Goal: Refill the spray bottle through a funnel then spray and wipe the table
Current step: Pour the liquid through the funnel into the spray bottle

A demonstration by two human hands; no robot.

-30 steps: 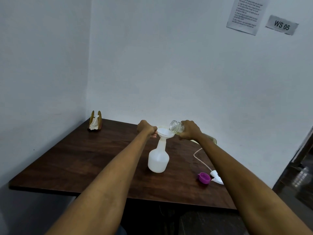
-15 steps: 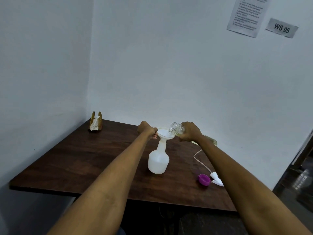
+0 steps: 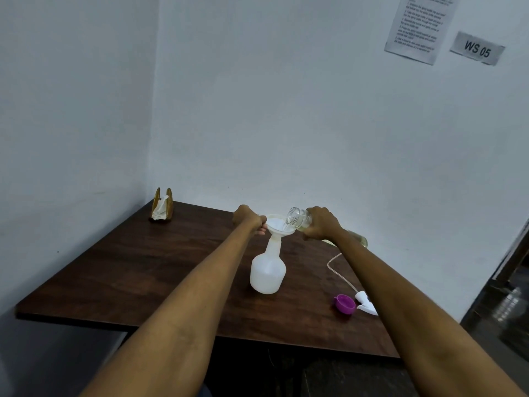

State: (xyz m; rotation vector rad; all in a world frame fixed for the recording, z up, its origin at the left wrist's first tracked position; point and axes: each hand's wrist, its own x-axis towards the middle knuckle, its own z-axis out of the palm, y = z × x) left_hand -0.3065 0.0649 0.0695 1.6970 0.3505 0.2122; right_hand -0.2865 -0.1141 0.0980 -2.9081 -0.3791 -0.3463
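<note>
A white translucent spray bottle [image 3: 267,272] stands upright mid-table with a white funnel [image 3: 279,224] seated in its neck. My left hand [image 3: 249,219] grips the funnel's left rim. My right hand [image 3: 322,223] holds a clear refill bottle [image 3: 297,217] tipped on its side, its open mouth over the funnel's right edge; its far end with yellowish liquid shows behind my forearm. The spray head [image 3: 365,303] with its thin tube lies on the table at the right, next to a purple cap [image 3: 345,303].
The dark wooden table [image 3: 143,270] fits into a corner of white walls. A wooden napkin holder [image 3: 162,207] with white tissue stands at the far left corner. Papers hang on the right wall. A dark floor and doorway lie to the right.
The refill bottle has tipped slightly lower over the funnel. Both hands have stayed in place on the funnel and the bottle.
</note>
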